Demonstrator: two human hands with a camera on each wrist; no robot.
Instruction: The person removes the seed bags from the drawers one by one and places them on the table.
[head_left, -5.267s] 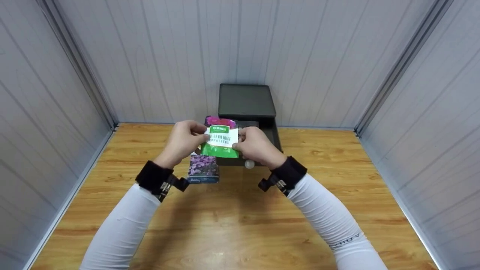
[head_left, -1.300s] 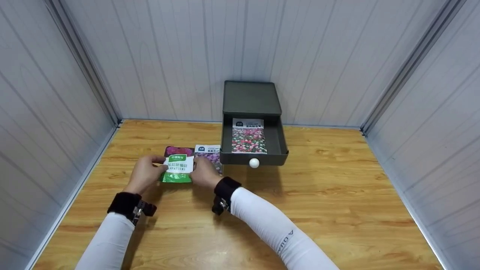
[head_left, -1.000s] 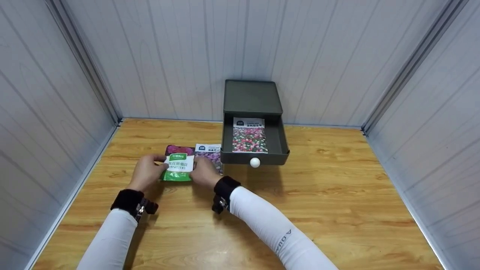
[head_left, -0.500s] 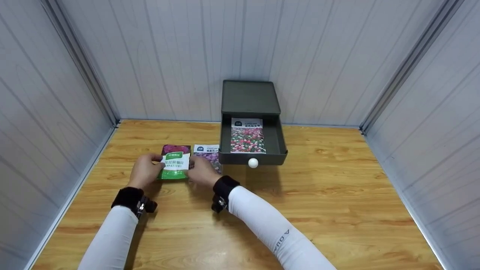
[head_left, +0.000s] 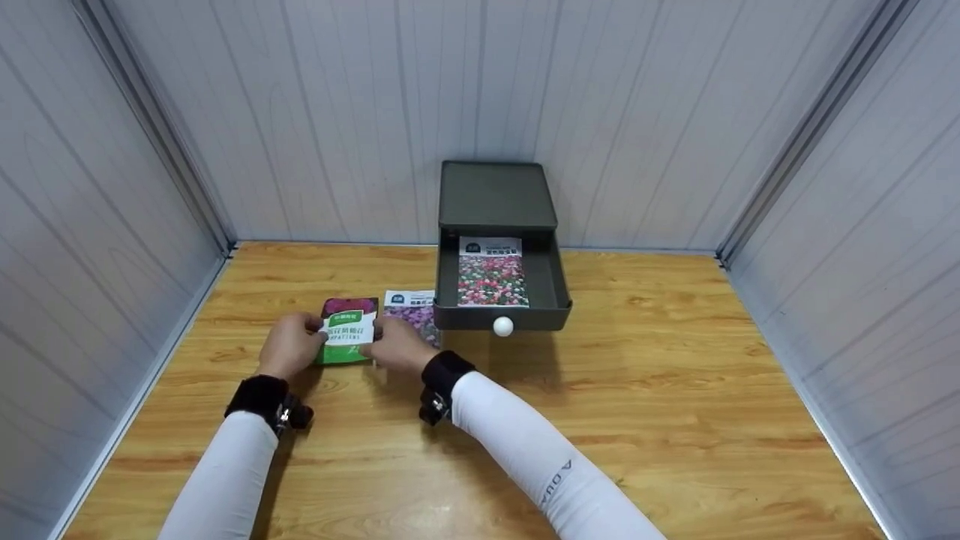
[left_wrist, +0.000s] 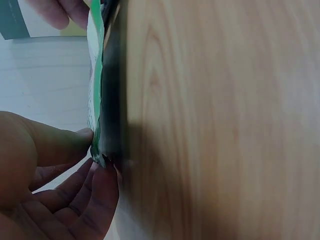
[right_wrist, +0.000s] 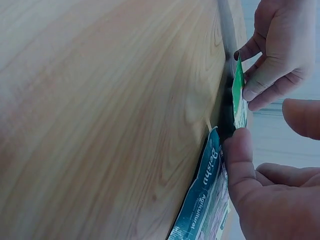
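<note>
A green and white seed packet with a magenta flower top (head_left: 349, 330) lies at the left of the table, "IMPATIENS" partly readable on it. My left hand (head_left: 291, 346) pinches its left edge; in the left wrist view the thumb (left_wrist: 75, 145) is on top and a finger underneath. My right hand (head_left: 401, 345) is at the packet's right edge. One fingertip (right_wrist: 240, 142) touches or nearly touches that edge, while another finger stands apart above. Partly under the right hand lies a purple-flower seed packet (head_left: 409, 298), its blue-green end (right_wrist: 200, 195) plain in the right wrist view.
A dark grey drawer box (head_left: 496, 195) stands against the back wall. Its drawer, with a white knob (head_left: 503, 326), is pulled out and holds a pink-flower seed packet (head_left: 491, 277). Panelled walls (head_left: 337, 112) bound the wooden table (head_left: 637, 420) on the back and sides.
Both hands brought the green packet from in front of the drawer box down to the table at left. The pink-flower packet in the drawer came into view. Over the last second, little moved.
</note>
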